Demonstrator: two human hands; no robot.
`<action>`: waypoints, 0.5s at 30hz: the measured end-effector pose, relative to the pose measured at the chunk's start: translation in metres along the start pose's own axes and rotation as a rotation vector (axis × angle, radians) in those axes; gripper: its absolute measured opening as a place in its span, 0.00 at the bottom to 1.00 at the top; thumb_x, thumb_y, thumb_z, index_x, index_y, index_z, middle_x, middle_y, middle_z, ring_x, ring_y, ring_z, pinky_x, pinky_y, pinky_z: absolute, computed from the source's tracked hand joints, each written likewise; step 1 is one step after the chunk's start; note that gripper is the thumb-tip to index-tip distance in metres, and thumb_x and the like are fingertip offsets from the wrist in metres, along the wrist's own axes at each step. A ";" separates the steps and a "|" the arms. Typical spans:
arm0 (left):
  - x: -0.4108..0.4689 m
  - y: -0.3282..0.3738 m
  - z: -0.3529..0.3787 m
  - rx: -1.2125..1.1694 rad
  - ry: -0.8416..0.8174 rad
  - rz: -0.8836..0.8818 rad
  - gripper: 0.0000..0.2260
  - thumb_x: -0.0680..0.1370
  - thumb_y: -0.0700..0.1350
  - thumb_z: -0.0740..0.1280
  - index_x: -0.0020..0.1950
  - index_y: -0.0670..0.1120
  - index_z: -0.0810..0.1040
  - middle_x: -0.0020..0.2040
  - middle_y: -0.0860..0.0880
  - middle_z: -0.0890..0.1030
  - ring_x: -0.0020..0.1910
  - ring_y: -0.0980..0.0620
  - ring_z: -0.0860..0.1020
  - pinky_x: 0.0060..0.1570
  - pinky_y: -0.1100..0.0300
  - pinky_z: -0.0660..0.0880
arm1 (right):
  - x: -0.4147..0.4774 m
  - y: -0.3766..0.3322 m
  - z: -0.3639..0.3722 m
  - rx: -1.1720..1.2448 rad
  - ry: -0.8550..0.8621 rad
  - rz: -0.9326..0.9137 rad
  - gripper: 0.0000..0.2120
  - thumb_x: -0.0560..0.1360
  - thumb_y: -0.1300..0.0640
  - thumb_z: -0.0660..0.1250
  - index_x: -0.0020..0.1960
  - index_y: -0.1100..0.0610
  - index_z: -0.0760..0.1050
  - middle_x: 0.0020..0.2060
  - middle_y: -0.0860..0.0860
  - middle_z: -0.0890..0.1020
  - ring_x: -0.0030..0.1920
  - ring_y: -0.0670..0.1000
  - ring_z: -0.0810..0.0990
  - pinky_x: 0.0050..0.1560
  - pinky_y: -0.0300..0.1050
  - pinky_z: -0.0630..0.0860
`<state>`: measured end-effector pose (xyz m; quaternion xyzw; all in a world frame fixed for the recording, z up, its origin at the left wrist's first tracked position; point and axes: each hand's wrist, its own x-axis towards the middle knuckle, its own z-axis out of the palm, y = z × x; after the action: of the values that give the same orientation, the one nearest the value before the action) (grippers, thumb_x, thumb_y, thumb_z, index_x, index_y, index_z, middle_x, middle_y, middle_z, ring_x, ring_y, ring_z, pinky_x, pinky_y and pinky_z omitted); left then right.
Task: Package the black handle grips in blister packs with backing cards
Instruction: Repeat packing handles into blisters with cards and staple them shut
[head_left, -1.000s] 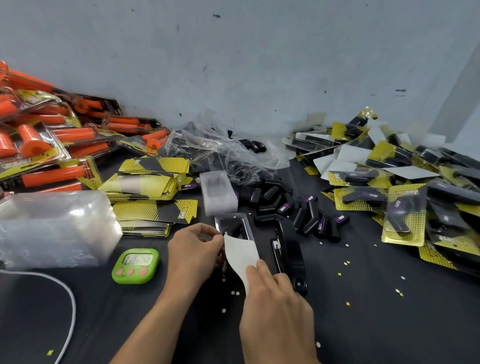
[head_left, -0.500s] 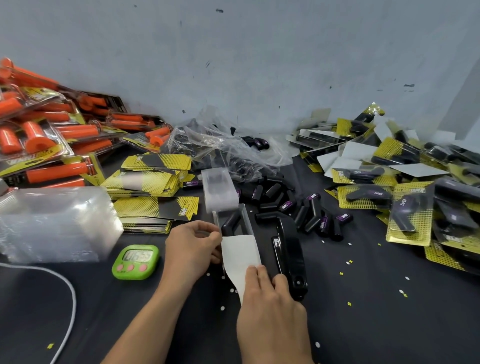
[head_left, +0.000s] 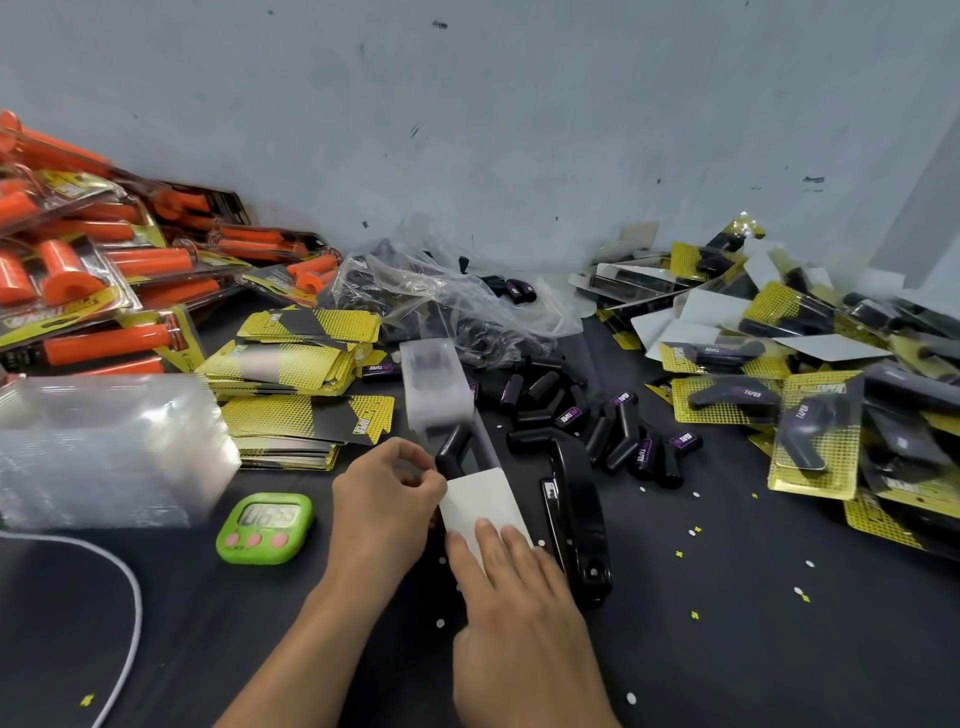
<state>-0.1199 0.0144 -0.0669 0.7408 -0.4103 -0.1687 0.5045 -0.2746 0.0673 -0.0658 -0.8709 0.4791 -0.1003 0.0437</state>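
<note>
"TAPER" on packed grip, loose grips.

A: How many cams?
B: Just 1. Head-worn, wide-angle, so straight lines bow twd the edges.
A: Facing?
B: Fwd & down across the dark table, twd the grey wall that fills the upper part.
A: How near?
B: Close. Left hand & right hand come in from the bottom edge, forearms cropped. Blister pack sits just below centre.
A: Shared area w/ another view?
B: Only the 1 view here.
</note>
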 end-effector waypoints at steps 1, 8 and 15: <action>0.001 0.000 0.000 -0.029 -0.019 -0.017 0.08 0.74 0.41 0.73 0.39 0.53 0.81 0.33 0.57 0.84 0.30 0.57 0.83 0.31 0.57 0.82 | 0.000 -0.001 0.000 0.012 -0.017 0.002 0.29 0.54 0.52 0.69 0.55 0.50 0.88 0.54 0.50 0.88 0.54 0.52 0.87 0.49 0.51 0.85; 0.003 0.000 -0.002 -0.097 -0.092 0.009 0.10 0.72 0.37 0.73 0.38 0.53 0.82 0.33 0.54 0.85 0.27 0.54 0.82 0.27 0.66 0.75 | 0.018 -0.004 -0.010 0.029 -0.054 0.035 0.40 0.70 0.37 0.68 0.79 0.45 0.64 0.79 0.52 0.65 0.73 0.54 0.70 0.67 0.57 0.72; 0.008 -0.006 -0.002 -0.131 -0.095 0.002 0.12 0.72 0.38 0.74 0.38 0.56 0.83 0.34 0.52 0.85 0.26 0.52 0.82 0.26 0.63 0.76 | 0.034 0.002 -0.005 0.068 -0.019 -0.027 0.35 0.78 0.38 0.60 0.81 0.47 0.53 0.78 0.49 0.58 0.73 0.56 0.59 0.75 0.54 0.57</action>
<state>-0.1108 0.0106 -0.0697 0.6969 -0.4226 -0.2294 0.5321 -0.2599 0.0376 -0.0566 -0.8762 0.4631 -0.1090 0.0766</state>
